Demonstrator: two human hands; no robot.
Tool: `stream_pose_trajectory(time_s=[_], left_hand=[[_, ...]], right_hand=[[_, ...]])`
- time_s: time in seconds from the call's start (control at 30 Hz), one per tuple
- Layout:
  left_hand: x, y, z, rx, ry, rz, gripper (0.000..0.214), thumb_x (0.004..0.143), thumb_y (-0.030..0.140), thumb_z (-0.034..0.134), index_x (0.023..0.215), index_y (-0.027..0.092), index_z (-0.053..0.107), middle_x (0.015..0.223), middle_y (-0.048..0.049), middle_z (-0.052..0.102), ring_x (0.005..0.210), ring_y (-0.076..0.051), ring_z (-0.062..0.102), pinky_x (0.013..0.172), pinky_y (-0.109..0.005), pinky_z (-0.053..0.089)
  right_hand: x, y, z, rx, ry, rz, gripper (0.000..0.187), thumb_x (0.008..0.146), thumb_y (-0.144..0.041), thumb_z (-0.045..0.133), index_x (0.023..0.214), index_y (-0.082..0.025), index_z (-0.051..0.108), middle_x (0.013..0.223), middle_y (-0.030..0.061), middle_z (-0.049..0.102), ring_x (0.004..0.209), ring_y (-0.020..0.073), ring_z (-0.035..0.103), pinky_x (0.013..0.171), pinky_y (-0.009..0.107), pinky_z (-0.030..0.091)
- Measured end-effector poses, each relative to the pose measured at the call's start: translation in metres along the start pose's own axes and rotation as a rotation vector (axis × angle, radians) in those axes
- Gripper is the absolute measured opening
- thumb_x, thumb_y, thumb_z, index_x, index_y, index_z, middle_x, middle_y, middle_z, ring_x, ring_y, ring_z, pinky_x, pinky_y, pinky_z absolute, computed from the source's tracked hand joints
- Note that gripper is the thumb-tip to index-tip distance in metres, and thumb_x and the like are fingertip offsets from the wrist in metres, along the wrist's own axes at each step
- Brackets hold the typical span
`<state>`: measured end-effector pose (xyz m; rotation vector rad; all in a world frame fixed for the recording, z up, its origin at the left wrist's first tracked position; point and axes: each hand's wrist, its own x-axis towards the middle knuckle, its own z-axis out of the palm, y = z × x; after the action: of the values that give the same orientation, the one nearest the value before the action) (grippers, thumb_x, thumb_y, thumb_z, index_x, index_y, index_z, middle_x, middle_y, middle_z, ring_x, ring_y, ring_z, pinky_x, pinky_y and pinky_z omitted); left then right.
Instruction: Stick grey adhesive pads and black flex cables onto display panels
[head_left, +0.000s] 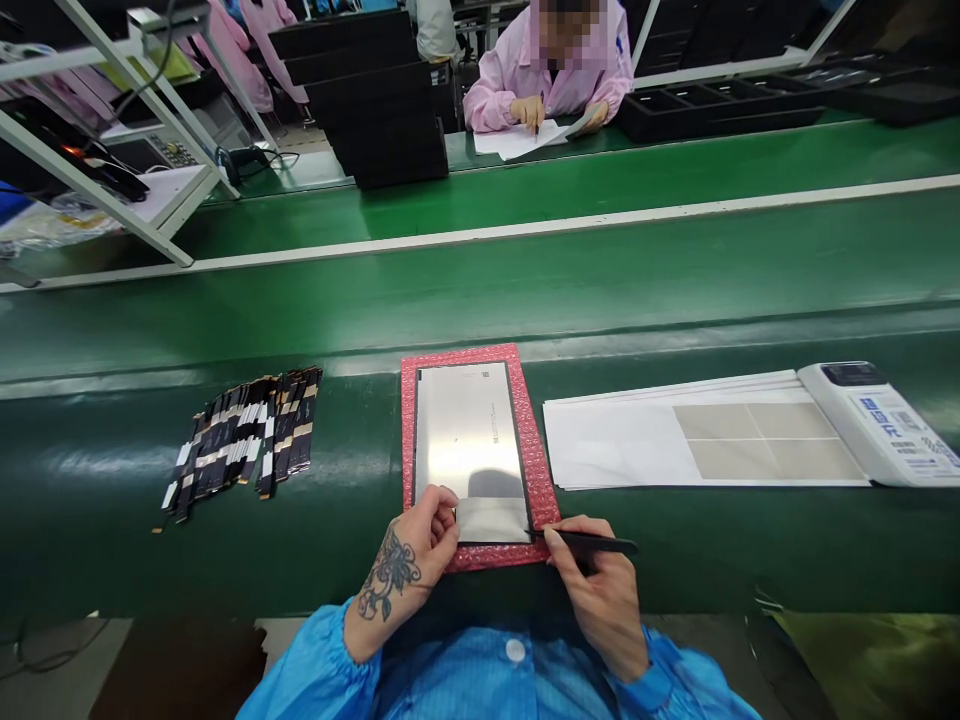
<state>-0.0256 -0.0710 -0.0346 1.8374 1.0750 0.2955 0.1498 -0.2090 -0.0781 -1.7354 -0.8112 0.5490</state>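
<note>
A silver display panel [469, 435] lies on a red bubble-wrap mat [540, 460] at the near edge of the green bench. My left hand [412, 560], tattooed on the back, presses its fingertips on a grey strip [491, 518] at the panel's near end. My right hand [600, 590] grips black tweezers [600, 543], whose tip touches the panel's near right corner.
A fanned row of black flex cables [244, 440] lies to the left. White sheets [705, 440] and a white device [881, 420] lie to the right. Across the green conveyor [525, 270] a person in pink [555, 75] writes on paper beside stacked black trays [375, 100].
</note>
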Motion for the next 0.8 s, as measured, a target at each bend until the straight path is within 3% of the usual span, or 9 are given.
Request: stream_pose_trajectory(time_s=[0.37,0.8], left_hand=[[-0.0083,0.0054,0.0050,0.221,0.074,0.154,0.013,0.085,0.022,0.041,0.087,0.020,0.054,0.068,0.0014,0.059,0.054,-0.011,0.053,0.054,-0.021,0.042],[-0.0083,0.0082,0.0044,0.331,0.040,0.157,0.016,0.085,0.021,0.036,0.084,0.020,0.052,0.066,0.0006,0.057,0.055,-0.012,0.053,0.056,-0.023,0.041]], right_hand=[[-0.0020,-0.0016,0.0015,-0.018,0.012,0.015,0.019,0.088,-0.038,0.063,0.086,-0.019,0.065,0.078,0.0022,0.062,0.060,0.0139,0.060,0.058,0.025,0.051],[0.0008,-0.0080,0.0004,-0.007,0.007,-0.018,0.019,0.088,-0.035,0.063,0.084,-0.017,0.066,0.074,0.0030,0.061,0.058,0.0139,0.059,0.054,0.024,0.049]])
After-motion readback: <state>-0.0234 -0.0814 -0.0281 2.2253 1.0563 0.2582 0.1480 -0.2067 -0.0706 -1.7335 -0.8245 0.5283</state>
